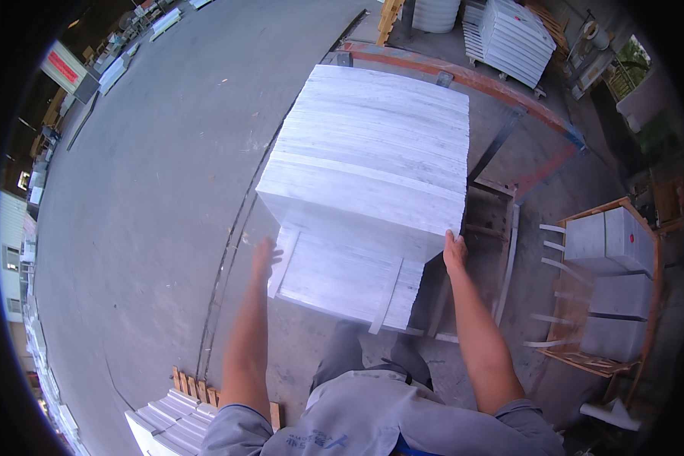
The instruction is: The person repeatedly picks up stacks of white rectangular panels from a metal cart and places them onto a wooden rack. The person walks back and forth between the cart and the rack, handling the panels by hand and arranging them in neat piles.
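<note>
A tall stack of white-grey stone slabs (372, 121), standing on edge and packed face to face, is in front of me. Below its front face lies a lower layer of slabs (334, 262), with two pale strips (387, 296) laid across it. My right hand (454, 251) has its fingers closed on the right edge of the front stone slab (357, 220), near its lower corner. My left hand (264, 258) is beside the left strip, below the front slab's left corner. It is somewhat blurred, with fingers apart and nothing seen in them.
An orange-red metal rail (463, 76) curves behind the stack, joined to a metal frame at its right. An open wooden crate (657, 266) with wrapped grey blocks stands at the right. A wrapped pallet load (513, 38) is at the back; pale ridged pieces (175, 418) lie at lower left.
</note>
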`<act>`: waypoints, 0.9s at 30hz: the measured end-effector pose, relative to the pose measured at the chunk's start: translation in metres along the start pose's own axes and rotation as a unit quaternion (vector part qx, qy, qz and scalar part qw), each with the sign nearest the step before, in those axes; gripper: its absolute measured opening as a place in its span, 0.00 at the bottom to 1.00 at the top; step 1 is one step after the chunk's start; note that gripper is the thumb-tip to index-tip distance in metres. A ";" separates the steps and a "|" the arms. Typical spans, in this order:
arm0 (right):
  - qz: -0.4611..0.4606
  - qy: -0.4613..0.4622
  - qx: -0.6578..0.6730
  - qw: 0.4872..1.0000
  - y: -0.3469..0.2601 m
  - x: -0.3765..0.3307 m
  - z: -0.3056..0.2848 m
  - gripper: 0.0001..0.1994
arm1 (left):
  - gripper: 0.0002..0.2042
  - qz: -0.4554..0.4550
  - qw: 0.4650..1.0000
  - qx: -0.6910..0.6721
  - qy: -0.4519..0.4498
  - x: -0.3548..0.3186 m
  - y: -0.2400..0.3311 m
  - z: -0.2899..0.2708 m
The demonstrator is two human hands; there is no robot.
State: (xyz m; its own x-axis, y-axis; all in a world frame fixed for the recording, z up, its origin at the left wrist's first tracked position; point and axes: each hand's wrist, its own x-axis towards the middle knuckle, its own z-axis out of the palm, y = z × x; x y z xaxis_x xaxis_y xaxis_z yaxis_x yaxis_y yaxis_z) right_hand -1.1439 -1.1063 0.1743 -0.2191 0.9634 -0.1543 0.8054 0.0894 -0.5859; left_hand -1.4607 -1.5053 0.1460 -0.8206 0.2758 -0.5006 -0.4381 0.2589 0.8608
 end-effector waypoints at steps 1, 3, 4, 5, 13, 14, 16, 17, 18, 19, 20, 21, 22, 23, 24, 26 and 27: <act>0.013 -0.010 0.003 1.000 -0.002 -0.002 0.004 0.29 | 0.29 0.010 1.000 0.013 0.018 0.024 0.015 0.000; 0.055 -0.028 -0.025 0.998 -0.004 -0.003 0.006 0.29 | 0.29 0.046 0.997 0.027 0.061 0.062 0.041 0.002; 0.048 -0.023 -0.019 0.998 -0.004 -0.004 0.007 0.29 | 0.29 0.030 0.996 0.065 0.048 0.080 0.055 0.000; 0.040 -0.033 -0.012 0.999 -0.004 -0.004 0.006 0.29 | 0.29 0.014 0.994 0.102 0.032 0.095 0.067 -0.001; 0.022 -0.002 -0.006 1.000 -0.004 -0.007 0.006 0.30 | 0.30 0.030 0.996 0.075 0.048 0.141 0.087 0.022; 0.015 0.001 -0.017 1.000 -0.004 -0.008 0.006 0.31 | 0.30 0.031 0.995 0.083 0.043 0.142 0.086 0.020; 0.026 0.001 -0.007 1.000 -0.005 -0.010 0.006 0.32 | 0.30 0.025 0.994 0.101 0.038 0.143 0.084 0.018; 0.023 0.006 -0.002 1.000 -0.005 -0.011 0.006 0.32 | 0.30 0.034 0.994 0.103 0.027 0.144 0.083 0.017; 0.020 0.012 -0.007 1.000 -0.006 -0.011 0.006 0.32 | 0.30 0.037 0.994 0.103 0.025 0.144 0.082 0.016; 0.022 0.013 -0.004 1.000 -0.007 -0.011 0.005 0.32 | 0.30 0.034 0.994 0.103 0.027 0.144 0.081 0.015; 0.022 0.014 -0.007 1.000 -0.009 -0.012 0.005 0.32 | 0.30 0.044 0.993 0.104 0.025 0.144 0.081 0.015; 0.026 0.016 -0.018 0.999 -0.010 -0.012 0.004 0.32 | 0.30 0.047 0.993 0.106 0.028 0.143 0.081 0.015; 0.025 0.013 -0.010 1.000 -0.011 -0.014 0.003 0.32 | 0.31 0.049 0.992 0.109 0.030 0.142 0.081 0.016; 0.028 0.011 -0.010 0.999 -0.012 -0.015 0.002 0.32 | 0.31 0.051 0.992 0.108 0.032 0.141 0.080 0.016; 0.034 0.011 -0.016 0.999 -0.013 -0.018 0.001 0.32 | 0.31 0.053 0.992 0.109 0.033 0.138 0.080 0.016; 0.035 0.001 -0.005 0.999 -0.015 -0.022 -0.001 0.32 | 0.31 0.056 0.992 0.107 0.035 0.133 0.081 0.015; 0.036 -0.001 -0.006 0.999 -0.016 -0.024 -0.003 0.32 | 0.32 0.057 0.992 0.106 0.034 0.131 0.081 0.015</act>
State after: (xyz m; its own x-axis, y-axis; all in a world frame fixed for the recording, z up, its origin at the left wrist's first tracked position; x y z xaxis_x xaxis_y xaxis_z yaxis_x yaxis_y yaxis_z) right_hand -1.1501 -1.1300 0.1897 -0.1610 0.9670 -0.1976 0.8263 0.0225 -0.5628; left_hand -1.5985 -1.4345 0.1489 -0.8866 0.2529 -0.3873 -0.2595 0.4212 0.8691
